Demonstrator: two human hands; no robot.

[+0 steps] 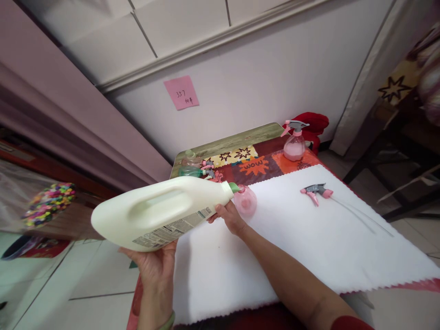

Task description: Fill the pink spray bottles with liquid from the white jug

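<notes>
A large cream jug (172,197) lies nearly level in the air, its green-lipped mouth tipped to the right. My left hand (156,261) supports its base from below. With fingers closed on its neck, my right hand (228,217) holds the other end. The green spout (234,187) meets the opening of a round pink bottle (246,202) that stands on the white cloth (275,238). Whether liquid is flowing cannot be made out. A grey and pink spray head (316,191) with a long clear tube lies on the cloth to the right.
A filled pink spray bottle (294,147) stands at the table's back right, beside a red item (318,123). A green bottle (190,172) and a clear one lie at the back left. A wall rises behind the table.
</notes>
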